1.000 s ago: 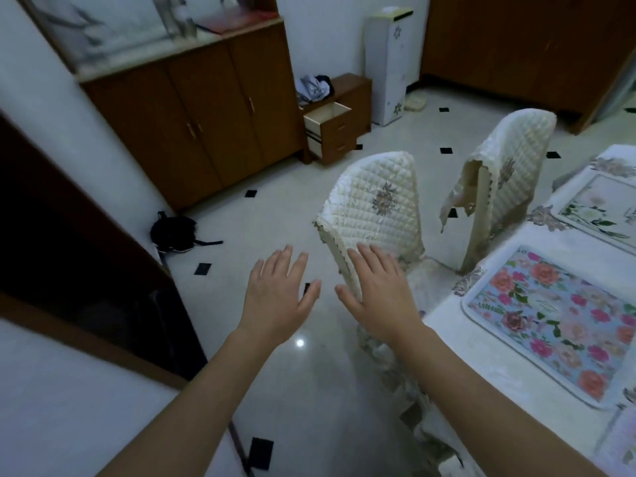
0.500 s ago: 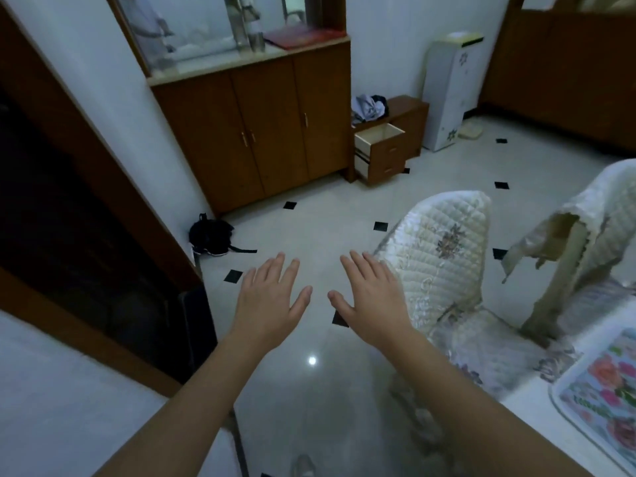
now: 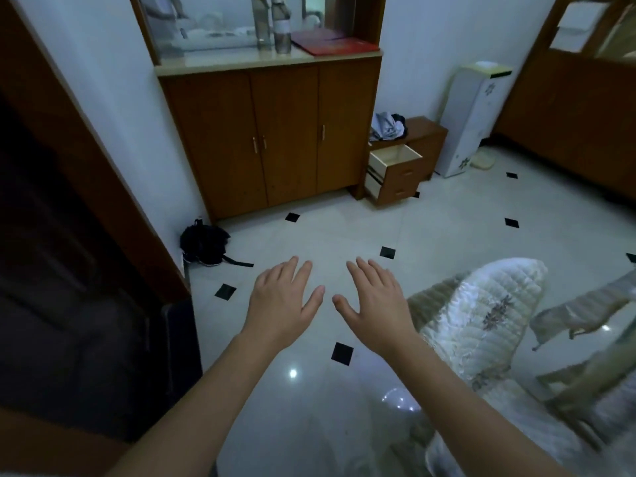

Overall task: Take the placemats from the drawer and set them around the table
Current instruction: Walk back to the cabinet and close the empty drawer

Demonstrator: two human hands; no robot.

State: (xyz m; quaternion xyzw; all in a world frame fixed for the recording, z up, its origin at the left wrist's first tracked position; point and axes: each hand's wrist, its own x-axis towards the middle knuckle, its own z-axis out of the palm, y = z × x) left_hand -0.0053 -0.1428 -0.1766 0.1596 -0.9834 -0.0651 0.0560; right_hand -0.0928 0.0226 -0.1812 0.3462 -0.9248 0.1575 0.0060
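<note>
**A:** Can you read any writing or brand from where you stand?

**B:** No. The red folder (image 3: 335,46) on the counter of the big cabinet (image 3: 275,132) has a plain cover as far as you can tell, and the white unit (image 3: 473,122) past the cabinet's far end carries only small flower marks. Nothing legible.

**A:** Where is the drawer?

**B:** The drawer (image 3: 395,158) is the top one of the small chest (image 3: 409,160) that sits just beside the cabinet's right end. It is pulled out, pale inside with a brown front. You cannot tell from here whether anything lies in it. A bundle of grey cloth (image 3: 387,127) sits on the chest's top, behind the drawer.

**A:** And your hands?

**B:** Your left hand (image 3: 280,304) and right hand (image 3: 375,308) are held out side by side over the floor (image 3: 464,228), palms down, fingers straight and slightly spread, thumbs close together but apart. Neither hand holds or touches anything.

**A:** How much room do you have?

**B:** A wide stretch of glossy pale tile with small black diamonds runs from your hands up to the cabinet's base. A black bag (image 3: 204,244) lies by the cabinet's left corner, against the wall. A quilted white chair (image 3: 481,321) stands on the side away from the bag, its back near your right wrist, with a second chair (image 3: 585,339) beyond it, blurred. A dark wooden frame (image 3: 86,166) edges the floor on the bag's side.
</note>
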